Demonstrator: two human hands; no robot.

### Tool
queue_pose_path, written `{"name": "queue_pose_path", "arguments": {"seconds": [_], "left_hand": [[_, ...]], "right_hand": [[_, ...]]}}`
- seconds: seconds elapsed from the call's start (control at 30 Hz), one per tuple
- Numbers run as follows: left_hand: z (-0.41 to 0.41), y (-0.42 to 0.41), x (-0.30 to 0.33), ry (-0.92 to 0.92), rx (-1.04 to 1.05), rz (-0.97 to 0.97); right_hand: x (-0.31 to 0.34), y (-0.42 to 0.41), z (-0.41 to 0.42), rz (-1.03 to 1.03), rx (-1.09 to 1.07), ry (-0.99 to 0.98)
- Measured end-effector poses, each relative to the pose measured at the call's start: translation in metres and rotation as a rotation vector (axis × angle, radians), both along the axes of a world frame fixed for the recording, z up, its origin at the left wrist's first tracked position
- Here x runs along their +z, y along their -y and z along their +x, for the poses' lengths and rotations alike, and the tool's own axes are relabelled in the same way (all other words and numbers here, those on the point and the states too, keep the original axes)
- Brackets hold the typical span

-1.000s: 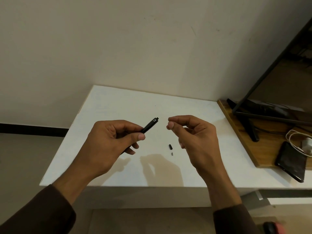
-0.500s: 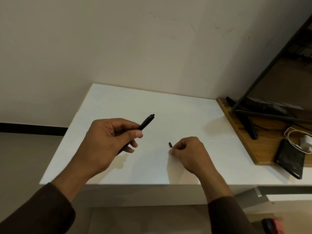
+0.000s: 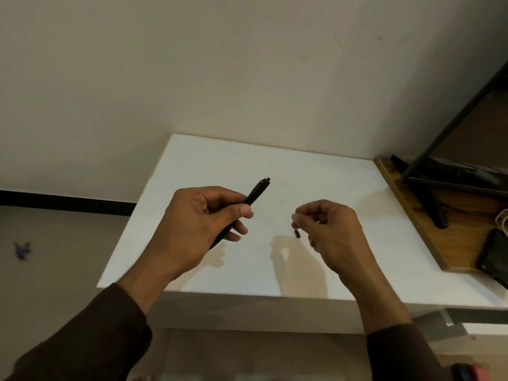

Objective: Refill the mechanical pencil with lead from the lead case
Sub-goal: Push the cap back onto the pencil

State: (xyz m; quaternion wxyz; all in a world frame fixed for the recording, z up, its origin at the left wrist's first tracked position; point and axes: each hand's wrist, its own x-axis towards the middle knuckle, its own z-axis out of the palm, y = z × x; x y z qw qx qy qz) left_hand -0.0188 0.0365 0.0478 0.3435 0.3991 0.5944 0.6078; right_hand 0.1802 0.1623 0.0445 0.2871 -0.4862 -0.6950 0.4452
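Note:
My left hand [image 3: 198, 226] is shut around a black mechanical pencil [image 3: 257, 192]. Its uncapped top end points up and to the right, above the white table [image 3: 316, 177]. My right hand [image 3: 332, 232] hovers just right of it, a little above the table, with thumb and forefinger pinched on something tiny, apparently the small grey piece that lay on the table. A small black cap [image 3: 297, 234] lies on the table directly under those fingertips. No lead case is in view.
A wooden board [image 3: 456, 243] adjoins the table on the right. It carries a black monitor stand [image 3: 437, 207], a dark phone [image 3: 494, 257] and a white cable [image 3: 503, 218]. The wall runs behind the table, and the floor lies to the left.
My right hand dropped to the table beside the black cap, pinched there, then rose again. The small grey piece no longer shows on the table. The left hand kept the pencil nearly still.

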Motion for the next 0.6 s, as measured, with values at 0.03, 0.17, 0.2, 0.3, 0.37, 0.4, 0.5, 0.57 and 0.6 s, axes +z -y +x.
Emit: {"name": "queue_pose_path", "arguments": {"seconds": [0.03,0.17,0.2,0.3,0.37,0.4,0.5,0.57,0.6], "left_hand": [[0.001,0.000,0.000,-0.007,-0.005,-0.001],[0.005,-0.001,-0.001,-0.011,-0.023,-0.002],[0.006,-0.002,-0.001,-0.014,-0.027,-0.001],[0.009,-0.001,-0.001,-0.035,-0.044,0.004],[0.010,-0.002,-0.001,-0.053,-0.050,0.005],[0.011,-0.001,-0.001,-0.061,-0.052,0.005],[0.012,-0.001,-0.001,-0.077,-0.057,0.004],[0.013,-0.001,0.000,-0.085,-0.058,0.003],[0.013,-0.001,0.000,-0.091,-0.059,0.002]], "right_hand": [[0.006,0.002,-0.002,-0.025,0.005,-0.117],[0.022,0.013,-0.008,-0.065,0.035,-0.423],[0.024,0.015,-0.010,-0.062,0.045,-0.468],[0.027,0.019,-0.014,-0.073,0.060,-0.560],[0.025,0.019,-0.014,-0.079,0.069,-0.556],[0.024,0.019,-0.014,-0.079,0.068,-0.540],[0.021,0.019,-0.015,-0.088,0.077,-0.529],[0.020,0.019,-0.016,-0.104,0.098,-0.545],[0.019,0.018,-0.016,-0.105,0.103,-0.545]]}}
